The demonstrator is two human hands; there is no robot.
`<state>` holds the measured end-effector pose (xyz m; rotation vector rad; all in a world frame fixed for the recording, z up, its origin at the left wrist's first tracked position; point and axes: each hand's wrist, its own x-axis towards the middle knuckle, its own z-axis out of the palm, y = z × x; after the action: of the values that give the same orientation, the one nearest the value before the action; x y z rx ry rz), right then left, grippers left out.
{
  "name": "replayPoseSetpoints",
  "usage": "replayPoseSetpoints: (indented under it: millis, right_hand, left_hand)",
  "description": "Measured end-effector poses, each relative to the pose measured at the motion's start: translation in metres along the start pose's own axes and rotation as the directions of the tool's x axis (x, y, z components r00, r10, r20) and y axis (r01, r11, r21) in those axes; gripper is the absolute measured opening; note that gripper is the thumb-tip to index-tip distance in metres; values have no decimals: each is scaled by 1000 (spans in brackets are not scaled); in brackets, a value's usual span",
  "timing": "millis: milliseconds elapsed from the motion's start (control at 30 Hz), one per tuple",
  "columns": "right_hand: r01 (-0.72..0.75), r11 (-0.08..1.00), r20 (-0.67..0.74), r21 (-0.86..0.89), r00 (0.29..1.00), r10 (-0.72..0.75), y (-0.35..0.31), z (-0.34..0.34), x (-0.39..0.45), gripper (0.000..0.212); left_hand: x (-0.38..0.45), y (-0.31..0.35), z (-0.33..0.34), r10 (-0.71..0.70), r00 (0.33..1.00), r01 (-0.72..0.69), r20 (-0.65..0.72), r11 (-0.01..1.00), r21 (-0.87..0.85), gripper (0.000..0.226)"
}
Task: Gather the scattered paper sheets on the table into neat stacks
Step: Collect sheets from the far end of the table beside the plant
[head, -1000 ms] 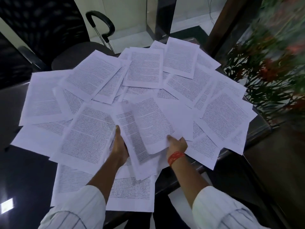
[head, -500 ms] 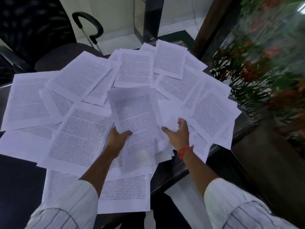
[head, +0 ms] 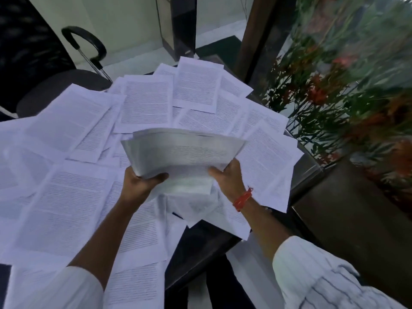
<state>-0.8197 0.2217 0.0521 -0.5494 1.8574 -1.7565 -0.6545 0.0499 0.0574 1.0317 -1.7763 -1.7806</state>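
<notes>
The head camera looks down on a dark, glossy table (head: 201, 248) that stands in an office corner, with pale floor beyond it and a dark post rising at the back. A black mesh office chair (head: 35, 70) sits at the far left, its curved armrest (head: 87, 44) standing up beside the table's far edge. Along the right side a dark planter box (head: 347, 221) holds green foliage with red and orange flowers (head: 334, 85), blurred in this view.

Printed paper sheets (head: 66, 208) cover nearly the whole tabletop, overlapping at many angles, from the near left corner out to the far edge and across to the right edge, where some overhang.

Above the middle of this spread the person holds a gathered bundle of sheets (head: 182, 152) lifted off the table, its pages fanned and bowed so that the far edge curves upward. The left hand (head: 139, 184) grips the bundle's near left corner, the thumb lying across the top page and the fingers curled beneath. The right hand (head: 227, 177) grips the near right corner, thumb on top and fingers hidden under the paper. A red thread band (head: 243, 198) circles the right wrist. Both forearms are bare, ending in rolled white striped sleeves (head: 316, 277) at the bottom of the view.
</notes>
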Motion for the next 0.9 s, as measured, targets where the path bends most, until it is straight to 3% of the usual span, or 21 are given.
replayPoseSetpoints:
  millis: [100, 133, 200, 233, 300, 333, 367, 433, 667, 733, 833, 900]
  right_hand:
    - [-66, 998, 165, 23, 984, 61, 6, -33, 27, 35]
    - [-105, 994, 164, 15, 981, 101, 7, -45, 40, 33]
    - [-199, 971, -16, -130, 980, 198, 16, -81, 75, 48]
    - [-258, 912, -144, -320, 964, 222, 22, -101, 94, 67]
    - [-396, 573, -294, -718, 918, 266, 38, -150, 126, 104]
    - [-432, 396, -318, -810, 892, 320, 43, -168, 134, 116]
    - [-455, 280, -331, -845, 858, 393, 48, -187, 141, 126]
    - [-475, 195, -336, -858, 806, 487, 54, -213, 147, 141]
    - [-399, 118, -303, -909, 830, 468, 63, -236, 161, 147]
    - [-420, 187, -288, -888, 825, 487, 61, -238, 165, 143]
    - [-465, 381, -219, -799, 816, 535, 68, -249, 171, 106]
    - [-558, 519, -182, -648, 775, 606, 64, -259, 173, 96]
  left_hand:
    - [8, -6, 31, -65, 992, 68, -112, 997, 23, 29]
    - [12, -5, 34, -86, 988, 87, -132, 996, 9, 24]
    - [22, -2, 38, -126, 984, 122, -128, 992, -40, 18]
    - [28, -1, 40, -152, 980, 145, -126, 987, -66, 18]
    - [37, -6, 48, -201, 973, 192, -112, 977, -89, 17]
    - [37, -10, 49, -227, 969, 219, -100, 972, -80, 16]
    - [37, -16, 55, -261, 962, 256, -83, 965, -63, 17]
    - [31, -31, 63, -327, 943, 324, -60, 945, -52, 22]
    - [21, -66, 82, -457, 889, 458, 29, 887, -66, 33]
    - [23, -68, 87, -468, 883, 469, 32, 879, -89, 36]
    - [26, -69, 94, -463, 884, 467, 61, 881, -76, 39]
    - [28, -70, 96, -464, 881, 470, 95, 881, -54, 41]
